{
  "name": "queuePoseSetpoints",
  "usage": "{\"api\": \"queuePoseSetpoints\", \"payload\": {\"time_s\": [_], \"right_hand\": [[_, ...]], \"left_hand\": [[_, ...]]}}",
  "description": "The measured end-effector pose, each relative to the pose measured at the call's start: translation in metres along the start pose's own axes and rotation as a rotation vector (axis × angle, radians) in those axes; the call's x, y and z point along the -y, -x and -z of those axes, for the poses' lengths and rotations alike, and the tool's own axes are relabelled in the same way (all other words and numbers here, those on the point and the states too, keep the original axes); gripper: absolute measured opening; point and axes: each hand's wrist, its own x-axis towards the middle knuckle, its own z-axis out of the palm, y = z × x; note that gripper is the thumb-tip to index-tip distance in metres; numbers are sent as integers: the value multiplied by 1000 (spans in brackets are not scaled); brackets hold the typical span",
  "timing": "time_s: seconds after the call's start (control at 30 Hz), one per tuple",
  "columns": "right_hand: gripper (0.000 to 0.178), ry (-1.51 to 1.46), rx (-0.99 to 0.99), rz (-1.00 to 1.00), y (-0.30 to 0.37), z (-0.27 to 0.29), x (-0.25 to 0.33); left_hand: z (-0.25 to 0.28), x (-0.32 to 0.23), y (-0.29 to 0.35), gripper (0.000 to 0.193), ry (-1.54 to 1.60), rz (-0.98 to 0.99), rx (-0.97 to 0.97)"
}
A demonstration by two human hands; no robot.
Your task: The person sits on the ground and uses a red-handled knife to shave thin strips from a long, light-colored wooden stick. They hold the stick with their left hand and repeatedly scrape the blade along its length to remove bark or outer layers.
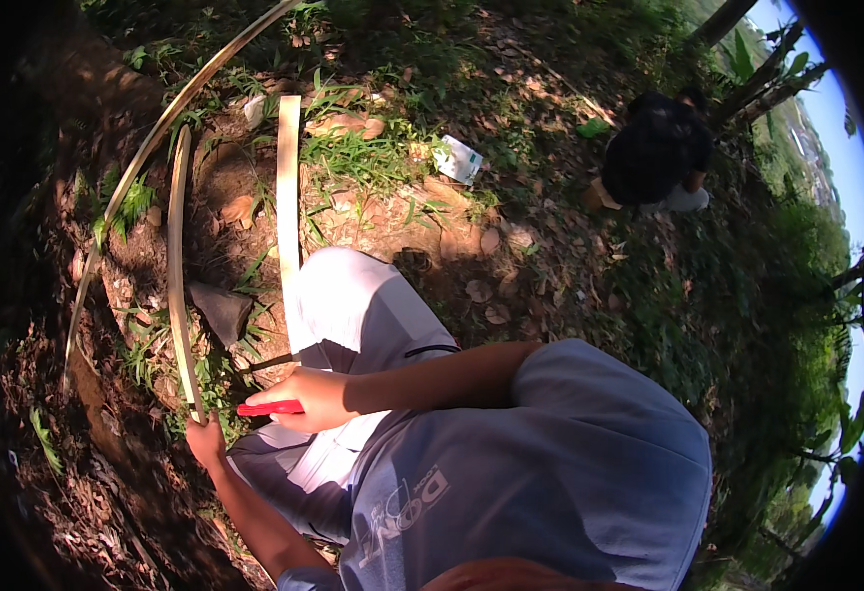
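My left hand [206, 440] is closed around the near end of a long, pale wooden strip [178, 266], perhaps split bamboo, which stretches away from me over the ground. Close to its right, my right hand [319, 398] grips a slim red tool [272, 408] that points left toward that strip. The tool's working end is too small to make out. A wider flat pale strip [289, 187] lies beside my bent knee, its near part reaching behind the leg. Farther left, a longer thin strip [146, 158] arcs up past the top edge.
A dark flat stone [220, 311] lies between the strips. Beyond my knee is a white printed packet [458, 160] among grass and dry leaves. Another person in dark clothes [653, 148] crouches at the far right. Tree trunks [771, 74] and plants line the right side.
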Motion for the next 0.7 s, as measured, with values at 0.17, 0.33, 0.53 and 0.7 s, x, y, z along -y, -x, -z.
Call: {"api": "queuePoseSetpoints", "payload": {"time_s": [0.17,0.33,0.53,0.7], "right_hand": [[53,-76,11,-56,3,-1,8],[57,-43,97,-121,5,-1,6],[59,-129,82,-114,7,5,14],[59,-62,170,-188,-3,1,9]], "left_hand": [[1,1,-2,38,-45,51,24],[0,0,0,34,-120,12,-5],[5,-14,6,33,-121,78,-13],[6,-9,8,39,-48,115,19]]}}
